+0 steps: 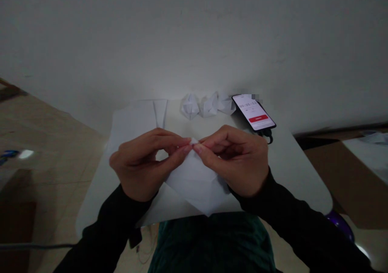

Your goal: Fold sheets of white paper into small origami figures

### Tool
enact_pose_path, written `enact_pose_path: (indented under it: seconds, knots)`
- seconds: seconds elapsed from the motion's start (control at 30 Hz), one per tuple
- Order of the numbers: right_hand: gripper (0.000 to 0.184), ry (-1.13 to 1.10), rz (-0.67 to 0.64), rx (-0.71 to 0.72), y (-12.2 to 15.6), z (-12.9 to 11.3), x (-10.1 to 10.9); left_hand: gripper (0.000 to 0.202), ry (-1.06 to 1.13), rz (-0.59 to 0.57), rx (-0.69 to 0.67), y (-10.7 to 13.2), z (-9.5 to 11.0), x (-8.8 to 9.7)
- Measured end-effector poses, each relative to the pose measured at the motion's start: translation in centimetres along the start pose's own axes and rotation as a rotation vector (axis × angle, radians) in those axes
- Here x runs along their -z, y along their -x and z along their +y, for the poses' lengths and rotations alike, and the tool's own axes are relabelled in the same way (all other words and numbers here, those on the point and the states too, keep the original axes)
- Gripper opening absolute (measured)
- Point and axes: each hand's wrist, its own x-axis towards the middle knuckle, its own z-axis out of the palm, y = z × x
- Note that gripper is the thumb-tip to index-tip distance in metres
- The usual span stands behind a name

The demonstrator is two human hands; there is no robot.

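Folded paper (195, 182) within two-hand grip (192, 145)

Matt white paper (194, 184), glossy phone screen (253, 112)

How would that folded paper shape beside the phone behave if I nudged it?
The folded paper shape is likely very light, being thin white paper. Its puffed, creased form probably tips or slides easily, and may crush if squeezed.
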Motion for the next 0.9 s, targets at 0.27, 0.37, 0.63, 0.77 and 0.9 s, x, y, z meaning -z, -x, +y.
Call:
enact_pose_path:
  seconds: [0.27, 0.37, 0.63, 0.77, 0.9]
  knots:
    - [0.013, 0.013, 0.000, -0.015, 0.0, 0.0, 0.0, 0.021, 0.014, 0.003, -0.011, 0.0, 0.2, -0.1]
    - [0.014, 0.001, 0.002, -0.024, 0.0, 0.0, 0.0, 0.021, 0.006, -0.001, -0.006, 0.0, 0.2, 0.0]
    - [0.018, 0.008, -0.007, -0.061, 0.0, 0.4, -0.2, 0.019, -0.132, -0.041, 0.051, 0.2, 0.2, 0.3]
    - [0.015, 0.051, -0.048, -0.030, -0.1, 1.5, 0.0, 0.013, -0.162, -0.046, 0.046, 0.3, -0.1, 0.2]
    - [0.011, 0.115, -0.083, 0.039, -0.2, 2.5, 0.2, 0.008, -0.150, -0.064, 0.098, 0.2, -0.6, -0.1]
